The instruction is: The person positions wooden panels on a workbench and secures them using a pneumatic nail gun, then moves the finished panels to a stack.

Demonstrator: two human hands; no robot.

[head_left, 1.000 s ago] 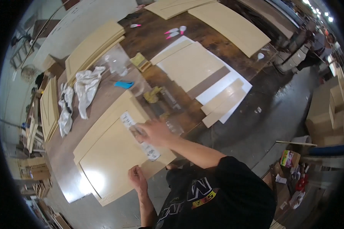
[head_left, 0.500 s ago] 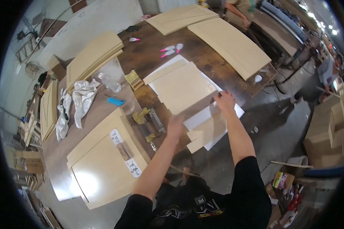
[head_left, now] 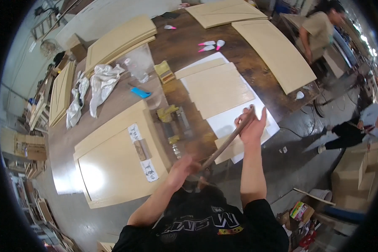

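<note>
Left of the table [head_left: 197, 25] sits a carton [head_left: 35, 153], contents hidden. A strip [head_left: 227, 147] slants at the table's near edge, left hand's [head_left: 184, 169] blurred fingers around one end, right hand's [head_left: 251, 124] curled around the other. A clear bottle [head_left: 136, 70] lies tabletop.

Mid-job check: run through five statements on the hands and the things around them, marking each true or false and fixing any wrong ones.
1. A brown strip runs between the left hand and the right hand. True.
2. The blue tool is in the left hand. False: it lies near the clear bottle.
3. The white cloths lie left of the clear bottle. True.
4. The white sheet has nothing on it. False: a tan panel lies on it.
5. Both hands are gloved. False: both are bare.
</note>
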